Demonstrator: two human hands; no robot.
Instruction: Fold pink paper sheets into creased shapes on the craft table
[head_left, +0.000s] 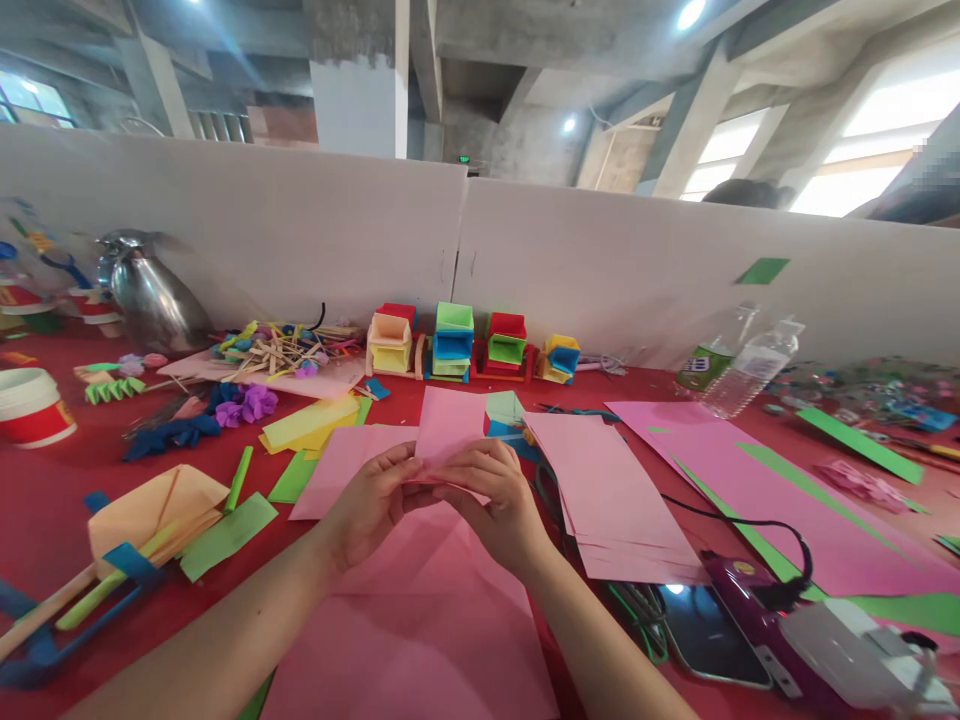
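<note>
Both of my hands pinch one pink sheet of paper [450, 425] at the middle of the red table [45, 500]. My left hand [367, 505] grips its lower left edge, fingers curled and thumb on top. My right hand [499, 500] grips the lower right edge in the same way. The sheet stands up from the fold between my fingertips. A larger pink sheet [409, 630] lies flat under my wrists. A stack of pink sheets [615, 500] rests just right of my right hand.
Folded paper boxes [465, 345] line the white partition [600, 260]. A metal kettle [154, 295], paper flowers [244, 400] and sticks lie at left, with a peach folded shape [154, 510]. At right are two plastic bottles [739, 365], a phone [709, 635], a cable and green strips [862, 445].
</note>
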